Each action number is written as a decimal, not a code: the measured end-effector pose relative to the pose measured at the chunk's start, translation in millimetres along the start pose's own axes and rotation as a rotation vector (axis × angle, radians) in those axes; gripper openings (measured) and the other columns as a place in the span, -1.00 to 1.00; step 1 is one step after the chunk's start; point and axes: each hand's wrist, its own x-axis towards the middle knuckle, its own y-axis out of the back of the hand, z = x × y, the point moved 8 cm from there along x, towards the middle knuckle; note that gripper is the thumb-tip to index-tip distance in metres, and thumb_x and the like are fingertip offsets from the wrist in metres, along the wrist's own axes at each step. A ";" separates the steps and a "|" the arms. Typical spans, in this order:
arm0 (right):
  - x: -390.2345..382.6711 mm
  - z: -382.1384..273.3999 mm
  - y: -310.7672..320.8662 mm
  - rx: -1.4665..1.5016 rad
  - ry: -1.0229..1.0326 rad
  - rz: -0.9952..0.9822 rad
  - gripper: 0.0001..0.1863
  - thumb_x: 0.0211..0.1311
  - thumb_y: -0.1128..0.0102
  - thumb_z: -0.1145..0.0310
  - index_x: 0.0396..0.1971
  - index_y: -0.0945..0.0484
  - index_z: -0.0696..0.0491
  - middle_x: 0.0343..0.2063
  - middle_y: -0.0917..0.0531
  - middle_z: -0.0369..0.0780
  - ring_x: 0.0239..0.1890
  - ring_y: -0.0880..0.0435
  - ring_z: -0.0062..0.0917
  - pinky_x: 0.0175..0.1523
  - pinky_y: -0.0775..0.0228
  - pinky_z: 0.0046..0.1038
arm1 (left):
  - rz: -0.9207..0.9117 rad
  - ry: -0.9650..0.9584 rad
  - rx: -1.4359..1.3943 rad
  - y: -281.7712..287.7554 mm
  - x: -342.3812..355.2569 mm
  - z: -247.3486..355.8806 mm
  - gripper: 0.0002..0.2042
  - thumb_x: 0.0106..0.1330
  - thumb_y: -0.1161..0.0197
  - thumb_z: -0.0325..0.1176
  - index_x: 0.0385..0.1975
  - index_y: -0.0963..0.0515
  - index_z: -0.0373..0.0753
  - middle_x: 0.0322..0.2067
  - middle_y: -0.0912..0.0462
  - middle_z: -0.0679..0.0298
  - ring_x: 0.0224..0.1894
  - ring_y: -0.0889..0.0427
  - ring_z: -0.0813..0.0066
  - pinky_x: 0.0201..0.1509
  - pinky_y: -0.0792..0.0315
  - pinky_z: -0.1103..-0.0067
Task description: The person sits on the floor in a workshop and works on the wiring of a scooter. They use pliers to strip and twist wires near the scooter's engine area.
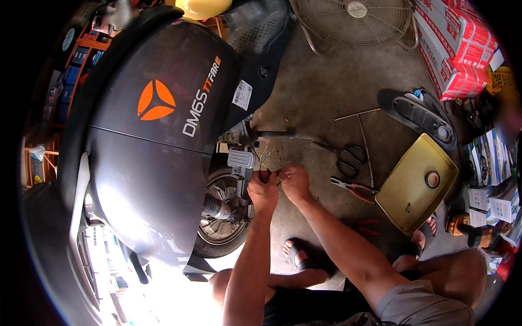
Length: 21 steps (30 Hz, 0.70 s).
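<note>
and there they are, thin wires (265, 157) fanning up just beyond the fingertips, beside the grey footrest (241, 158)! the left hand (263, 190) is closed around their lower ends, the right hand (293, 182) curled in right next to it, its exact grip hidden; leftward looms the dark scooter (163, 117) above its wheel (212, 231); over on the floor (321, 87) to the right lie scissors (340, 155), red-handled pliers (350, 186) and a t-shaped wrench (361, 130), then a yellow tray (418, 155) bearing a ring (428, 176), with a fan (356, 27) and red boxes (443, 49) farthest out
</note>
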 end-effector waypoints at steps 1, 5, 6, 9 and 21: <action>1.3 3.2 0.9 -0.025 -0.015 -0.022 -0.84 -0.13 -0.14 0.44 -0.51 -0.64 0.13 -0.54 -0.63 -0.07 -0.38 -0.63 -0.21 -0.28 -0.46 -0.34 | -0.001 -0.001 0.011 -1.9 0.1 3.6 -0.78 -0.01 -0.31 -0.32 -0.52 -0.49 -0.35 -0.61 -0.56 0.12 -0.52 -0.57 0.15 -0.37 -0.41 0.38; -2.5 5.4 15.1 -0.125 0.090 0.252 -0.82 -0.13 -0.18 0.47 -0.43 -0.62 0.09 -0.45 -0.61 -0.10 -0.28 -0.57 -0.19 -0.18 -0.41 -0.30 | 0.019 -0.038 0.044 -3.6 0.4 11.6 -0.80 -0.02 -0.29 -0.34 -0.51 -0.49 -0.34 -0.59 -0.56 0.10 -0.52 -0.56 0.11 -0.36 -0.41 0.37; -2.3 6.1 19.9 -0.095 0.098 0.261 -0.82 -0.13 -0.19 0.48 -0.42 -0.61 0.08 -0.44 -0.59 -0.10 -0.27 -0.56 -0.18 -0.17 -0.40 -0.29 | 0.021 -0.032 0.032 -3.9 0.3 10.4 -0.80 -0.02 -0.29 -0.35 -0.51 -0.49 -0.34 -0.58 -0.56 0.09 -0.51 -0.56 0.10 -0.36 -0.42 0.37; -8.6 -14.0 23.7 -0.031 0.199 0.253 -0.87 -0.13 -0.21 0.49 -0.47 -0.60 0.07 -0.46 -0.57 -0.10 -0.33 -0.53 -0.19 -0.21 -0.38 -0.27 | 0.013 -0.046 0.002 -1.8 0.5 0.1 -0.81 -0.03 -0.28 -0.38 -0.48 -0.49 -0.33 -0.58 -0.55 0.11 -0.52 -0.56 0.18 -0.36 -0.42 0.40; -21.3 -57.9 7.4 -0.329 0.313 0.156 -0.94 -0.11 -0.24 0.42 -0.60 -0.64 0.06 -0.55 -0.58 -0.09 -0.42 -0.55 -0.18 -0.30 -0.39 -0.24 | -0.458 0.397 -0.790 -10.6 -1.2 -30.6 -0.69 0.04 -0.22 -0.47 -0.16 -0.47 -0.32 -0.39 -0.52 0.31 -0.40 -0.50 0.55 -0.30 -0.44 0.64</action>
